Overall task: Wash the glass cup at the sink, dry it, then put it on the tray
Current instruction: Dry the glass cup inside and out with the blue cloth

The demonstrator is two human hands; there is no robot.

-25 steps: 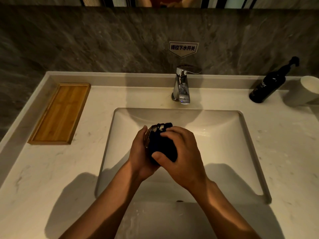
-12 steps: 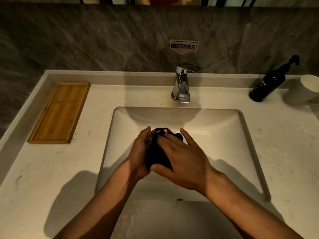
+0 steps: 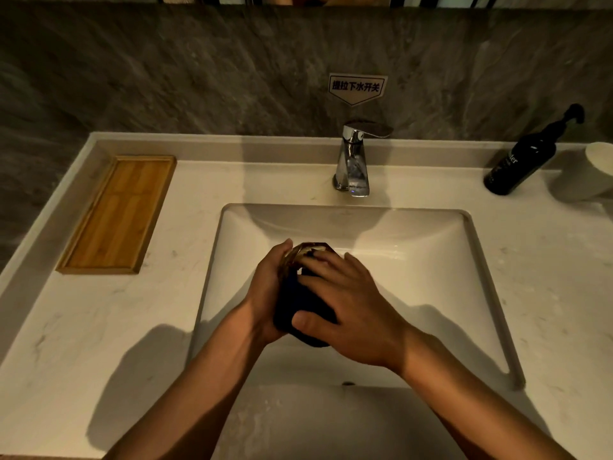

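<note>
Over the white sink basin my left hand grips the glass cup from its left side; only the cup's rim shows between my hands. My right hand presses a dark blue cloth against the cup, fingers spread over the cloth and reaching toward the rim. The cloth covers most of the cup's body. The wooden tray lies on the counter at the far left, with nothing on it.
A chrome faucet stands behind the basin; no water runs from it. A black pump bottle and a white cup stand at the back right. A stone wall with a small sign rises behind the counter.
My right hand has turned and slid around the cup with the cloth, its fingers now flatter and spread toward the rim. More of the cup's rim shows. My left hand keeps its hold.
</note>
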